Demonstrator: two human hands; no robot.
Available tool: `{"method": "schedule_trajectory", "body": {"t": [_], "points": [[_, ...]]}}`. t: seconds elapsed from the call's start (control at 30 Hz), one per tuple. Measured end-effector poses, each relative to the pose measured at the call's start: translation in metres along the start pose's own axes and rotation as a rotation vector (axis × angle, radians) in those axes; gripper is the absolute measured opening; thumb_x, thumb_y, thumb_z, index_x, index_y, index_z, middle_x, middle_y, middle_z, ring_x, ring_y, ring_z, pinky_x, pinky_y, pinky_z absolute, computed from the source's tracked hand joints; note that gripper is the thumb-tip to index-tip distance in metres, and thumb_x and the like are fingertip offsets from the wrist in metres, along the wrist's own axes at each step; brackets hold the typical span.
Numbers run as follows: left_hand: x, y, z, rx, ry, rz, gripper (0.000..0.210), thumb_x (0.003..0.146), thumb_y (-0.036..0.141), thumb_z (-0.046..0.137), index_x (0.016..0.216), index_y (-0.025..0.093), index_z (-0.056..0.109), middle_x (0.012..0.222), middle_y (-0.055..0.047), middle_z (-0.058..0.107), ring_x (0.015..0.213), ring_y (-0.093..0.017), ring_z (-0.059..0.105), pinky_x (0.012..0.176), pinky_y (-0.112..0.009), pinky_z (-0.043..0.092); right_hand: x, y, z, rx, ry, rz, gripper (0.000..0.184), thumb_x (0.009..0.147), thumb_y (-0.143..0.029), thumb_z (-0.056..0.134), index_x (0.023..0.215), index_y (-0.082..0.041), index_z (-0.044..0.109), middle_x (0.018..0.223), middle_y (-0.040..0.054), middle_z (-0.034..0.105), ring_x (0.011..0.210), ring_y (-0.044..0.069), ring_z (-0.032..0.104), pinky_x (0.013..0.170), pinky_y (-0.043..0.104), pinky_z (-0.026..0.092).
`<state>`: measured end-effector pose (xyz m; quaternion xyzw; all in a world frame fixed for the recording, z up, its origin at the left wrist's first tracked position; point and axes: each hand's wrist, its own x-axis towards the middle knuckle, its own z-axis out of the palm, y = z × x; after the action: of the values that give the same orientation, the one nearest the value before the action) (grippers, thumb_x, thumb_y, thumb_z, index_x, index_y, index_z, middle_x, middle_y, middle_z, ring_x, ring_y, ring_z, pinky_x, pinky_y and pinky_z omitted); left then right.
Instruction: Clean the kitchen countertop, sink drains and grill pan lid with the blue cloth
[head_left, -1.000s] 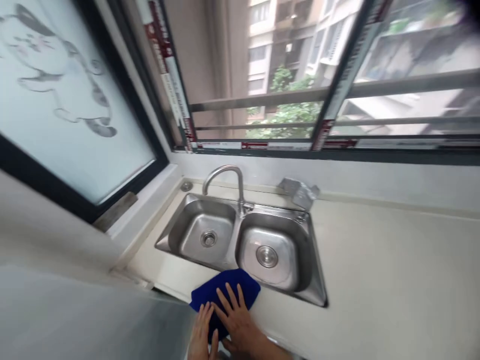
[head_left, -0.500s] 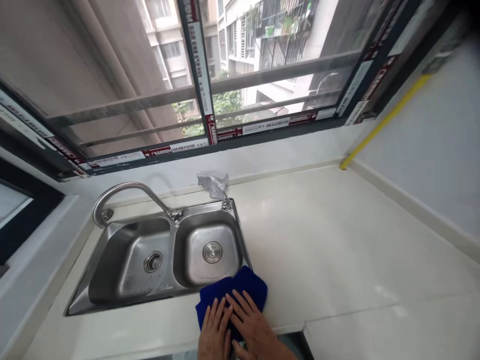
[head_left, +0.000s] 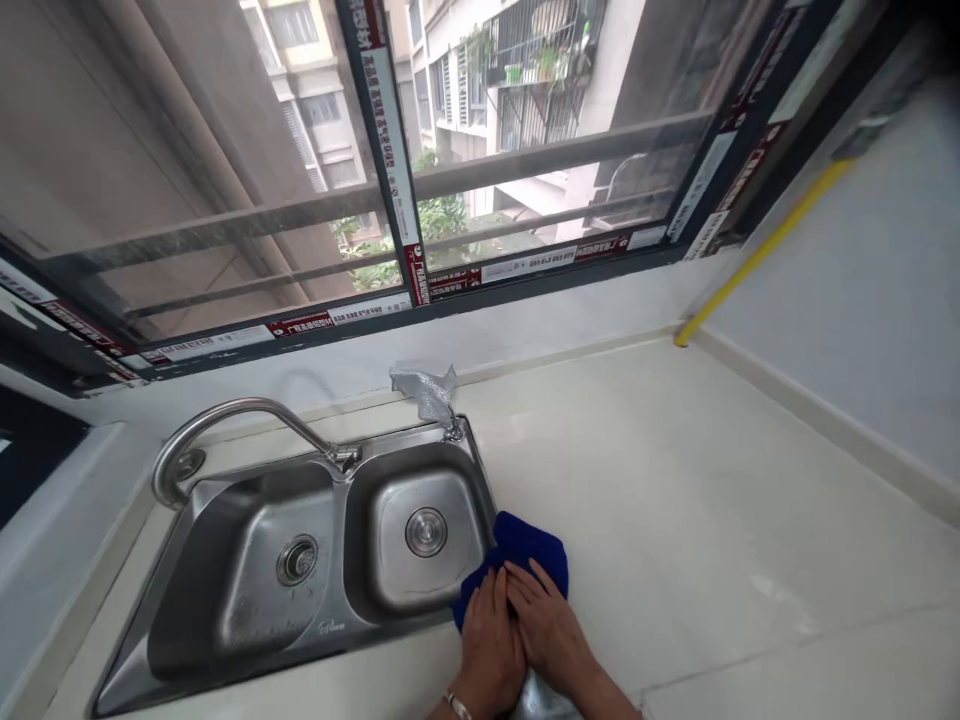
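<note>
A folded deep-blue cloth (head_left: 541, 548) lies across the right front corner of the steel double sink (head_left: 247, 655), partly on the counter. My left hand (head_left: 491, 635), with a bracelet at its wrist, rests on the cloth, its fingers stretched out flat. Just to its right, my right hand (head_left: 551, 625) presses on the same cloth with straight fingers. The two hands touch each other, and both thumbs are mostly hidden. Part of the cloth is covered by the hands.
A curved steel faucet (head_left: 247, 405) arches over the left basin. Clear plastic wrap (head_left: 426, 390) covers a small fitting behind the right basin. The pale counter (head_left: 675, 480) runs right to a wall with a yellow pipe (head_left: 765, 255). A window (head_left: 480, 285) stands behind.
Both hands and the blue cloth have moved right and slightly away from me, along the sink's right front corner. The view has shifted a little, and more of the left wrist shows.
</note>
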<state>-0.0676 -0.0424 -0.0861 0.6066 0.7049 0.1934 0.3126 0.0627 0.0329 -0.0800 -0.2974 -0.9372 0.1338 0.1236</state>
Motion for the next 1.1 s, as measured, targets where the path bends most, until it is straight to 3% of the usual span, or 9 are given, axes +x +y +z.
{"method": "schedule_trajectory", "body": {"t": [0.13, 0.3, 0.6, 0.73, 0.9, 1.1], "points": [[0.025, 0.0, -0.004, -0.168, -0.034, -0.082, 0.063, 0.093, 0.023, 0.032, 0.152, 0.003, 0.024, 0.159, -0.021, 0.026, 0.146, -0.032, 0.03, 0.121, -0.058, 0.026, 0.025, 0.012, -0.008, -0.08, -0.015, -0.053, 0.06, 0.079, -0.007, 0.045, 0.138, -0.017, 0.054, 0.142, 0.0058, 0.056, 0.145, 0.021, 0.03, 0.125, 0.048, 0.004], [0.055, -0.007, -0.006, -0.389, -0.039, -0.133, 0.066, 0.096, 0.028, 0.028, 0.154, 0.001, 0.013, 0.161, -0.021, 0.022, 0.147, -0.024, 0.031, 0.122, -0.044, 0.03, 0.048, 0.029, 0.0, -0.174, -0.012, -0.026, 0.058, 0.082, -0.007, 0.043, 0.138, -0.019, 0.054, 0.151, 0.0032, 0.046, 0.148, 0.023, 0.024, 0.124, 0.054, -0.004], [0.114, -0.025, -0.018, -0.617, -0.006, -0.082, 0.073, 0.096, 0.035, 0.03, 0.152, -0.006, 0.007, 0.163, -0.022, 0.011, 0.152, -0.019, 0.015, 0.125, -0.034, 0.017, 0.101, 0.047, 0.009, -0.249, -0.045, 0.072, 0.061, 0.08, -0.008, 0.042, 0.139, -0.02, 0.054, 0.158, 0.0011, 0.035, 0.149, 0.026, 0.02, 0.123, 0.057, 0.002], [0.136, -0.035, -0.026, -0.604, 0.009, -0.104, 0.069, 0.095, 0.032, 0.03, 0.154, 0.001, 0.01, 0.164, -0.017, 0.013, 0.152, -0.018, 0.014, 0.126, -0.034, 0.013, 0.126, 0.054, 0.01, -0.273, -0.038, 0.126, 0.056, 0.084, -0.011, 0.043, 0.138, -0.02, 0.055, 0.16, 0.0006, 0.03, 0.149, 0.026, 0.019, 0.123, 0.055, 0.006], [0.121, -0.035, -0.029, -0.559, -0.055, -0.205, 0.065, 0.095, 0.027, 0.028, 0.153, 0.001, 0.019, 0.162, -0.019, 0.02, 0.151, -0.021, 0.019, 0.126, -0.038, 0.014, 0.13, 0.052, 0.016, -0.319, 0.086, 0.219, 0.057, 0.09, -0.023, 0.047, 0.146, -0.017, 0.045, 0.16, 0.0053, 0.029, 0.148, 0.026, 0.022, 0.122, 0.054, 0.01], [0.09, -0.017, -0.025, -0.464, -0.085, -0.174, 0.076, 0.085, 0.02, 0.044, 0.153, 0.0, 0.017, 0.163, -0.017, 0.017, 0.151, -0.022, 0.016, 0.127, -0.038, 0.014, 0.098, 0.052, 0.017, -0.338, 0.169, 0.262, 0.06, 0.091, -0.022, 0.042, 0.151, -0.02, 0.038, 0.158, 0.0053, 0.034, 0.147, 0.027, 0.025, 0.12, 0.056, 0.014]]}}
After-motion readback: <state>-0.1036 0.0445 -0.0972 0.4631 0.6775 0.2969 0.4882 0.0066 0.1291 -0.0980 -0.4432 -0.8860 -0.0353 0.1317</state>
